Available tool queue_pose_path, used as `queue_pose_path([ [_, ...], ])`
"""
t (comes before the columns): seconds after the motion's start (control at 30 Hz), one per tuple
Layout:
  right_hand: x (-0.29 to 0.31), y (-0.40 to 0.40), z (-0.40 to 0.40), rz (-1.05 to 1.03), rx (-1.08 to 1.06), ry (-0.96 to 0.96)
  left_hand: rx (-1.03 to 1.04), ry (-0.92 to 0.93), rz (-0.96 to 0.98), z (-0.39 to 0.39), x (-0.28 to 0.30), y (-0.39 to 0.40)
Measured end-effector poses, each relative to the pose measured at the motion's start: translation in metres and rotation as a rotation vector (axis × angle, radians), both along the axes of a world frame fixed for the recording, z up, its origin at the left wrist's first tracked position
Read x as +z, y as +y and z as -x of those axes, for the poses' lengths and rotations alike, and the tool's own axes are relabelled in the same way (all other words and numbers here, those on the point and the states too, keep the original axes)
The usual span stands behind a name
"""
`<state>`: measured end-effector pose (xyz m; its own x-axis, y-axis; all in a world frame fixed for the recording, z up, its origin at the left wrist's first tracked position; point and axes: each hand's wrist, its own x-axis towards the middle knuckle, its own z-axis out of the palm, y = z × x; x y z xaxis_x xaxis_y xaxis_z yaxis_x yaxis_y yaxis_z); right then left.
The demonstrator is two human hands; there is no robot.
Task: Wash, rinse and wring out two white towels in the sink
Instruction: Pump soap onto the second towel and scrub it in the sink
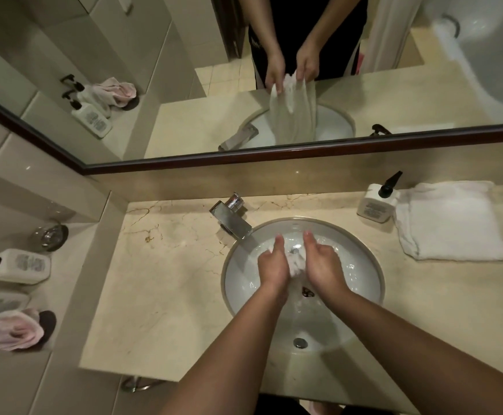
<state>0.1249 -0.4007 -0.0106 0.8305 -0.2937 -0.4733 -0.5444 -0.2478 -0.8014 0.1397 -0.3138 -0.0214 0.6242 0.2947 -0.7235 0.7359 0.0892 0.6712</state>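
Over the round white sink (363,265), my left hand (272,265) and my right hand (323,265) grip the top of a wet white towel (296,266) between them. Only a bunched bit of it shows between my hands; the mirror reflection shows the rest hanging down into the basin. A second white towel (450,223) lies folded on the counter to the right of the sink. The drain (307,292) shows below my hands.
A chrome faucet (232,218) stands at the sink's back left. A white pump bottle (377,205) sits beside the folded towel. On the left ledge are a glass (49,235), a lotion bottle (19,266) and a pink cloth (10,332). A mirror (184,70) spans the back wall.
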Motion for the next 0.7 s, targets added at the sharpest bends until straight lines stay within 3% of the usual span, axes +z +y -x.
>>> queue_pose_path([
  [0.1, -0.005, 0.011, -0.006, 0.092, 0.047, -0.024, -0.024, 0.035, 0.048, 0.004, 0.001, -0.012],
  [0.23, -0.004, 0.006, -0.028, 0.050, -0.048, 0.079, -0.071, 0.019, -0.019, 0.004, 0.009, -0.019],
  [0.4, -0.004, 0.032, -0.008, 0.001, 0.077, 0.072, 0.119, 0.083, 0.041, -0.017, 0.004, 0.003],
  [0.57, -0.009, 0.008, -0.038, -0.005, -0.036, 0.171, -0.095, 0.057, -0.015, -0.011, 0.007, -0.018],
  [0.7, -0.006, 0.015, -0.025, -0.102, -0.013, 0.184, -0.065, 0.046, -0.090, -0.024, 0.007, -0.008],
])
